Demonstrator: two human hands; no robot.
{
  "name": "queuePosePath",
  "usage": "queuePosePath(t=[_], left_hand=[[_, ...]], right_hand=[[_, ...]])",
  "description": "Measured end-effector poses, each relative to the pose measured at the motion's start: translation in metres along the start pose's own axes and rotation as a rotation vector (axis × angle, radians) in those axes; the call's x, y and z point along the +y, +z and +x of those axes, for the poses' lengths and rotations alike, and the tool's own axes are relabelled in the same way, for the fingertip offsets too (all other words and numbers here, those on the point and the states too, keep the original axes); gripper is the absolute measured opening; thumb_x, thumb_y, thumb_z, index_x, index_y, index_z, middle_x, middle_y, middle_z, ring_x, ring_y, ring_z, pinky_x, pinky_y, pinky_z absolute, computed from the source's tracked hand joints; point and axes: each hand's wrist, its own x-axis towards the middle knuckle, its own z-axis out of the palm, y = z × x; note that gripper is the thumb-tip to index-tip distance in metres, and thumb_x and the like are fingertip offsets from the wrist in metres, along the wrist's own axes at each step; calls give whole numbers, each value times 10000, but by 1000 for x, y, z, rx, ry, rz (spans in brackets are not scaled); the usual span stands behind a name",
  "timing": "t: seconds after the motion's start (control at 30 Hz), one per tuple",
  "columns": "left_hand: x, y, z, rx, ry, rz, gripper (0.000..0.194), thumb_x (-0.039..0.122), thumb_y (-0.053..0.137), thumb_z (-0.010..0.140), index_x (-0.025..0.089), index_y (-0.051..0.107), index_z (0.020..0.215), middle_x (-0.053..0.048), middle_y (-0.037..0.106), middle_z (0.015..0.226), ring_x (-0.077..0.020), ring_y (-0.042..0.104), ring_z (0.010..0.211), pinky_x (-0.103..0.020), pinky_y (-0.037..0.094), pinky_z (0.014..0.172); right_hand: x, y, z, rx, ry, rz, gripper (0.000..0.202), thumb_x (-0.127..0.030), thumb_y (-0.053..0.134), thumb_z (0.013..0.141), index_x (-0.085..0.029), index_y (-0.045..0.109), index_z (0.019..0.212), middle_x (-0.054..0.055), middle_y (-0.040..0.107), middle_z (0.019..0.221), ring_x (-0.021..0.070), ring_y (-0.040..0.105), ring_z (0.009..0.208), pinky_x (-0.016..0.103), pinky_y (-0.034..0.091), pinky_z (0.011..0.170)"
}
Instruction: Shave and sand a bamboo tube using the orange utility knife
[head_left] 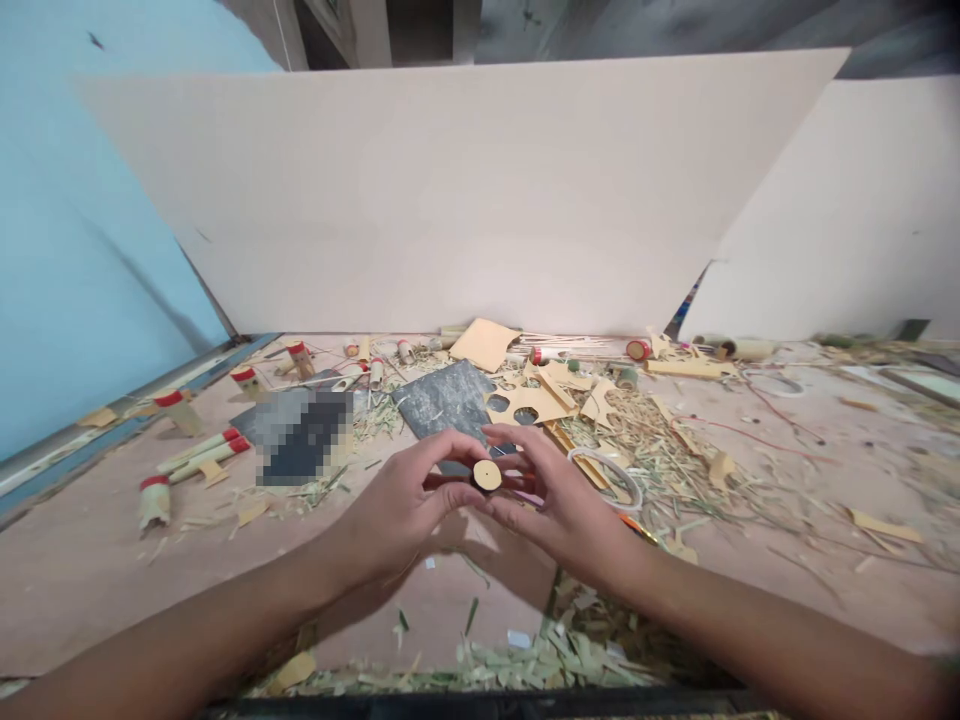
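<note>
Between my two hands is a small round piece with a tan disc face (487, 476), a dark rim and a tiny hole at its centre. Thumb and fingers of my left hand (412, 492) grip it from the left. On the opposite side, the fingertips of my right hand (551, 490) close on it as well. Whatever lies behind the disc face is hidden by my fingers. Past my hands, a dark grey flat sheet (446, 395) lies on the table, and beside it rests a tan sheet with round holes cut out (544, 400).
Several red-banded bamboo tubes (155, 503) stand or lie at the left. Shavings (637, 450) are strewn over the table (67, 580). A white ring of tape (622, 480) lies right of my hands. A pale upright panel (465, 200) closes off the back.
</note>
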Motion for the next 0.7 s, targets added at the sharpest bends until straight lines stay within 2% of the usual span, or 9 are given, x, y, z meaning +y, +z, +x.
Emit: queuePosePath(t=[0.13,0.2,0.33,0.47,0.57,0.67,0.7], left_hand=[[-2,0,-1,6,97,98,208,214,607,1000,280,633,1195,-15,680,1202,-207,648,1154,-350,487,1048],[-2,-1,-1,29,101,132,198,231,596,1005,270,613,1198,-26,677,1204,-211,642,1155,-350,486,1032],[-3,-1,1,123,-4,137,214,307,589,1003,258,568,1211,-48,681,1153,-220,661,1082,-351,522,936],[-2,-4,9,180,-65,237,404,382,548,1010,271,528,1398,-83,669,1282,-248,626,1228,-375,512,1010],[2,-21,11,134,-61,387,348,418,563,989,258,625,1292,-75,674,1333,-249,660,1186,-354,527,991],[7,-59,0,106,-119,454,373,489,610,947,246,664,1225,-79,725,1239,-275,704,1085,-361,552,907],[8,-75,-8,79,-166,555,395,522,584,955,251,653,1234,-72,721,1260,-274,702,1093,-352,546,904]], right_hand=[[3,0,2,-1,57,-37,525,-287,740,921,-305,517,1396,76,601,1355,223,663,1187,416,570,1044],[3,0,2,0,59,-71,512,-279,733,918,-292,534,1389,80,610,1341,231,659,1189,428,563,1052],[6,0,4,32,27,-140,455,-271,682,932,-261,551,1368,91,634,1259,230,672,1123,430,582,1005],[9,-4,6,34,30,-173,325,-290,594,977,-229,594,1296,97,644,1208,217,680,1062,390,603,918],[8,-8,8,54,34,-190,259,-291,569,991,-222,623,1235,91,649,1185,204,681,1042,362,597,898],[6,-9,8,58,27,-217,210,-274,565,994,-218,651,1178,81,648,1140,190,678,1005,341,588,883],[4,-10,7,49,25,-222,204,-263,565,994,-214,656,1169,80,645,1131,186,676,998,334,584,880]])
